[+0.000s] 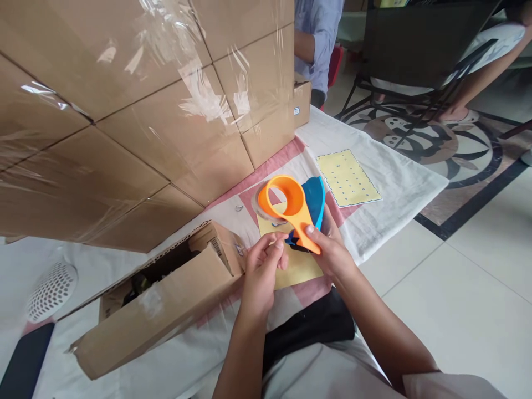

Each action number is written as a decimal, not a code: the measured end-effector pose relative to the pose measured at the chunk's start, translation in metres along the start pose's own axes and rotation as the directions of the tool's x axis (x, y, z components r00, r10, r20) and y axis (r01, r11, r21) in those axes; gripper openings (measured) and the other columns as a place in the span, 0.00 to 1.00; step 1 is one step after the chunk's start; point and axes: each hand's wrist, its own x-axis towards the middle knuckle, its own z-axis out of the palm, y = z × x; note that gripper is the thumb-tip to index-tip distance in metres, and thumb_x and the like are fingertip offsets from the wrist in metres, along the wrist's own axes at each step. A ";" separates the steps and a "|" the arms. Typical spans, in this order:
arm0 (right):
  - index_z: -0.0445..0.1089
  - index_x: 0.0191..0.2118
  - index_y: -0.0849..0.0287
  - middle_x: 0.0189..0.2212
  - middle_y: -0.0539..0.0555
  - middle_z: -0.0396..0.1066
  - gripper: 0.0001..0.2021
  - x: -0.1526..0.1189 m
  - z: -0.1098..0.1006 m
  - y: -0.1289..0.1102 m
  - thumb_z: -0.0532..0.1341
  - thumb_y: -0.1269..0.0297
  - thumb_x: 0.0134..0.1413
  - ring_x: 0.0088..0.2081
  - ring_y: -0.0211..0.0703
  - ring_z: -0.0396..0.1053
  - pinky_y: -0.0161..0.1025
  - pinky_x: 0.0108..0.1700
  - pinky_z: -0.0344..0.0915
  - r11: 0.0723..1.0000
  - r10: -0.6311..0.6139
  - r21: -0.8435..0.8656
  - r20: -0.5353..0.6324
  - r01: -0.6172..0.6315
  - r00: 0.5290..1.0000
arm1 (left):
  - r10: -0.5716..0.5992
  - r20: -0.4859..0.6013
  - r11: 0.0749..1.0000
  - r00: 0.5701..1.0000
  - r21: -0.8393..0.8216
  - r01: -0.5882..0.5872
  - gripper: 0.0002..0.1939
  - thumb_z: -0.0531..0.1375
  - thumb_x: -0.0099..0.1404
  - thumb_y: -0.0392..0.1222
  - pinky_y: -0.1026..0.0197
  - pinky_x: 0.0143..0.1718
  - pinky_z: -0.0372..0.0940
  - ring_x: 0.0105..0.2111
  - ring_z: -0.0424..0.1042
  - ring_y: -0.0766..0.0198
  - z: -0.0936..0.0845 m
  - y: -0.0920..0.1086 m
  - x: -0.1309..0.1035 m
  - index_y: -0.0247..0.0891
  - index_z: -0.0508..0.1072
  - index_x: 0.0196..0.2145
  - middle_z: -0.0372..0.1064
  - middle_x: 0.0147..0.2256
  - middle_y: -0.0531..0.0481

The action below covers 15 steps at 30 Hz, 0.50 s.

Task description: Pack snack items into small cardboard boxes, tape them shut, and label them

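My right hand (334,252) grips what looks like a hand-held tape dispenser (308,228), its thumb on the orange handle. The orange part has a wide open ring at its far end, with a clear, greyish round edge showing on the left like a tape roll. A blue curved piece (316,194) stands on its right side. My left hand (266,257) is closed, with thumb and fingertips together by the dark blue part near the handle. What it pinches, if anything, is too small to make out. Below both hands lies a yellow sheet (305,269), partly covered.
Large taped cardboard boxes (199,127) are stacked at the left. An open long carton (178,299) lies nearer, beside a white perforated object (53,291) and a dark flat object (27,360). A yellow patterned card (349,177) rests on the cloth-covered table (399,160). Other people sit beyond.
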 end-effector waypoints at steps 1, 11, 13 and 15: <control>0.64 0.63 0.46 0.50 0.54 0.75 0.36 -0.002 0.000 0.002 0.76 0.52 0.50 0.49 0.49 0.75 0.47 0.49 0.77 1.000 0.003 0.004 0.023 -0.003 1.000 | 0.008 0.005 1.000 1.000 -0.005 -0.008 0.15 0.66 0.68 0.55 0.65 0.33 0.58 0.25 0.59 0.70 0.000 0.002 0.000 0.40 0.78 0.41 0.59 0.22 0.58; 0.77 0.44 0.59 0.40 0.57 0.77 0.24 -0.015 -0.022 0.015 0.74 0.45 0.49 0.36 0.42 0.74 0.36 0.33 0.70 0.861 0.463 0.089 0.269 -0.501 0.844 | 0.037 -0.006 0.996 0.999 -0.075 -0.037 0.13 0.65 0.68 0.53 0.67 0.26 0.51 0.22 0.50 0.71 0.001 -0.001 -0.002 0.40 0.76 0.37 0.50 0.20 0.60; 0.77 0.41 0.59 0.37 0.55 0.76 0.22 -0.017 -0.021 0.017 0.76 0.48 0.47 0.34 0.39 0.70 0.33 0.30 0.65 0.823 0.472 0.189 0.299 -0.536 0.829 | 0.059 0.007 0.994 0.998 -0.093 -0.058 0.12 0.65 0.69 0.52 0.67 0.25 0.50 0.22 0.50 0.71 0.000 -0.001 -0.003 0.41 0.76 0.37 0.50 0.20 0.60; 0.78 0.40 0.58 0.35 0.54 0.76 0.22 -0.022 -0.018 0.020 0.77 0.48 0.45 0.32 0.38 0.68 0.33 0.30 0.62 0.769 0.460 0.312 0.336 -0.558 0.822 | 0.093 0.031 0.992 0.995 -0.083 -0.090 0.12 0.64 0.70 0.52 0.67 0.25 0.50 0.22 0.51 0.71 0.000 0.000 -0.005 0.41 0.76 0.37 0.51 0.20 0.59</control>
